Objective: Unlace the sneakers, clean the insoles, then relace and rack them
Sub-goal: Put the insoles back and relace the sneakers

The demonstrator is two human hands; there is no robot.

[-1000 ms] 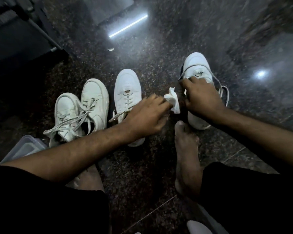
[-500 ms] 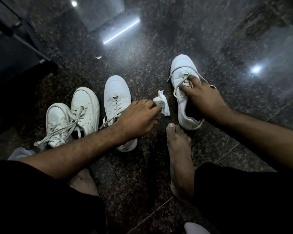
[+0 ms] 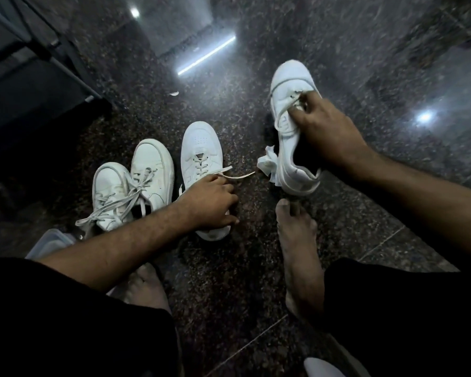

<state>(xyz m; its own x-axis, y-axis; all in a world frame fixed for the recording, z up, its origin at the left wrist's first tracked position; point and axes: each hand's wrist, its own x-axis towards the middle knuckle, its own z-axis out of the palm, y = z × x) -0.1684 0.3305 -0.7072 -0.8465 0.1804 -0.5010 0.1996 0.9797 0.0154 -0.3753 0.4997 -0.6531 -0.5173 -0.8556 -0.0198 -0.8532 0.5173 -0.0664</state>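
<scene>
1. At right, the right hand grips a white sneaker by its tongue and laces, lifted and tilted, toe pointing away, long axis running near to far.
2. Beside its heel lies a crumpled white wipe, which the left hand held half a second ago.
3. Left hand now curls over the middle sneaker, pinching its flat lace.
4. Two more smooth white sneakers sit leftward on speckled polished floor.

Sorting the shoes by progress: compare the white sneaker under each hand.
The white sneaker in the right hand is tilted, its laces pulled loose; the white sneaker under the left hand sits flat on the floor, laced. Both are white low-tops.
</scene>
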